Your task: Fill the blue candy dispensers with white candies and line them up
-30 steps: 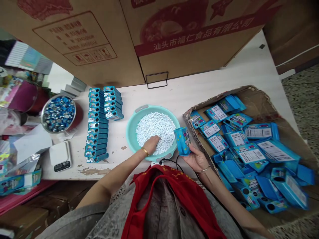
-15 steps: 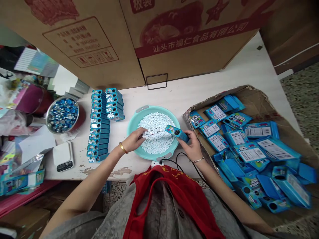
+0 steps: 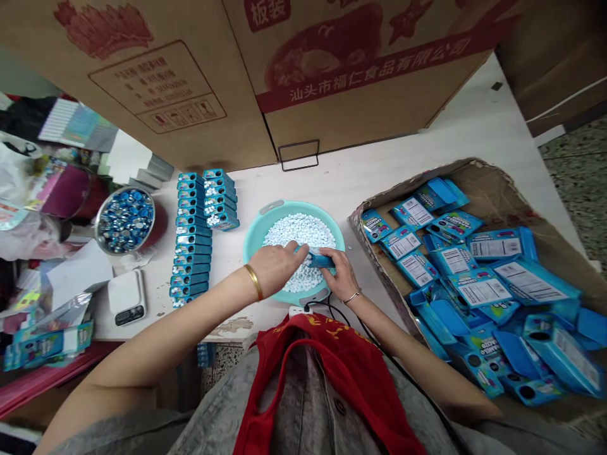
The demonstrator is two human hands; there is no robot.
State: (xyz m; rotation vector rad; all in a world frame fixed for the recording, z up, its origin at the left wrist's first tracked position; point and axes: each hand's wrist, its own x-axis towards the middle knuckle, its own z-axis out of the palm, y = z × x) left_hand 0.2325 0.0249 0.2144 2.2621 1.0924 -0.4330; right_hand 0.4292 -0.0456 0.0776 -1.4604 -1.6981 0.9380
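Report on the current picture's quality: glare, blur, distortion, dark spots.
In the head view, small glints on the blue and silver pieces; large characters on the big carton crisp, its small print too soft to read; wide-angle stretching toward the edges, seen in the forearms; upper right corner dark; held blue box partly covered by the left hand.

The left hand (image 3: 277,268) (earlier in the pellets (image 3: 298,226)) is now meeting the blue box (image 3: 321,260), which the right hand (image 3: 341,275) is shifting inward from the basin's (image 3: 253,235) right edge.
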